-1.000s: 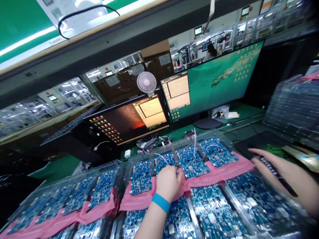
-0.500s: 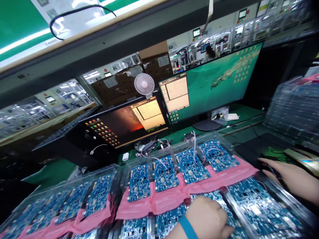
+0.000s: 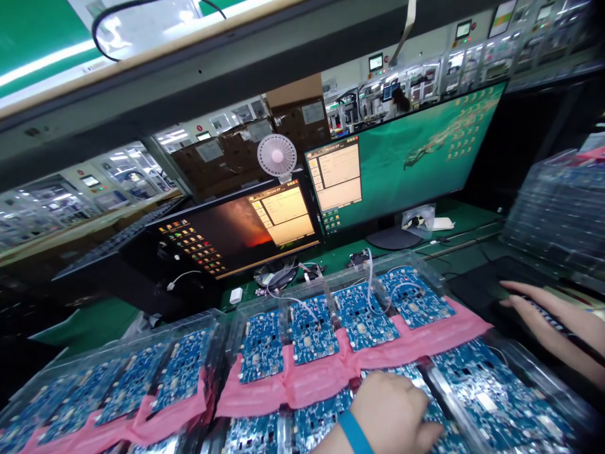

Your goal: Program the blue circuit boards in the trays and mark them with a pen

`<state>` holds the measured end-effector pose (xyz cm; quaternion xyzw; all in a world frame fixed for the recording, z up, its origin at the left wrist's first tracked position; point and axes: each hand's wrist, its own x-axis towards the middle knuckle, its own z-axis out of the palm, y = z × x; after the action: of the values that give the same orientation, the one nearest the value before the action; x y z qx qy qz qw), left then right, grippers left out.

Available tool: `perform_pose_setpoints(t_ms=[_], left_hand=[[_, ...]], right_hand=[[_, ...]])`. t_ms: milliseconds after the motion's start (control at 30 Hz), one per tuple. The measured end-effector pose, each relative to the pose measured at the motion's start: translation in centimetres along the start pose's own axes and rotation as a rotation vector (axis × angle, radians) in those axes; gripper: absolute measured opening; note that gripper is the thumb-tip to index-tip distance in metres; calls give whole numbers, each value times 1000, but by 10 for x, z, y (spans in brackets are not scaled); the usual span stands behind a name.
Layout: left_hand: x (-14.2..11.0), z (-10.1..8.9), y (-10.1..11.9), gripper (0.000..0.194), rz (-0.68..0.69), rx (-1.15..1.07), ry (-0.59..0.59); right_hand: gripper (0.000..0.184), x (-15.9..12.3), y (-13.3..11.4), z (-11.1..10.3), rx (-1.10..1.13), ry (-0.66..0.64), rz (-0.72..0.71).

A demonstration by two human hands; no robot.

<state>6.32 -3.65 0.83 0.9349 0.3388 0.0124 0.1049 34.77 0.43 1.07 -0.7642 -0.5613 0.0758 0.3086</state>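
My left hand [image 3: 391, 408], with a blue band [image 3: 355, 432] at the wrist, rests closed over the blue circuit boards [image 3: 326, 413] in the front row of a clear plastic tray [image 3: 428, 268]. Its curled fingers point away from view, so whatever they grip is hidden. At the right edge, my right hand [image 3: 562, 325] is over the black mouse pad [image 3: 472, 280]. A slim black pen-like stick [image 3: 551, 318] with pale marks lies between its fingers. Pink strips [image 3: 321, 381] run across the tray between the two rows of boards.
A second tray of boards [image 3: 137, 384] stands on the left. Behind are two lit monitors [image 3: 236, 233], a small white fan [image 3: 276, 156] and loose cables [image 3: 293, 299]. Stacked clear trays [image 3: 553, 208] rise at the right. A shelf beam [image 3: 198, 69] crosses overhead.
My right hand has shifted up and right, its fingers straighter, and the black stick shows more plainly. My left hand has hardly moved. The view has tilted slightly.
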Motion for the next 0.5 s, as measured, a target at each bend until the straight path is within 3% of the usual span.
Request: perform_pose_setpoints(t_ms=[100, 233, 300, 367, 500], left_hand=[[-3, -12, 3, 35, -158, -159, 69], [-7, -21, 4, 66, -300, -282, 200], [-8, -21, 4, 61, -247, -301, 177], [-9, -20, 4, 43, -195, -298, 142], [-8, -16, 5, 26, -212, -179, 139]], right_hand=[[36, -16, -29, -5, 294, -163, 35], [33, -55, -74, 3, 426, -486, -242], [31, -71, -94, 8, 406, -573, -365], [32, -81, -107, 12, 403, -641, -417], [35, -85, -111, 15, 418, -739, -351]])
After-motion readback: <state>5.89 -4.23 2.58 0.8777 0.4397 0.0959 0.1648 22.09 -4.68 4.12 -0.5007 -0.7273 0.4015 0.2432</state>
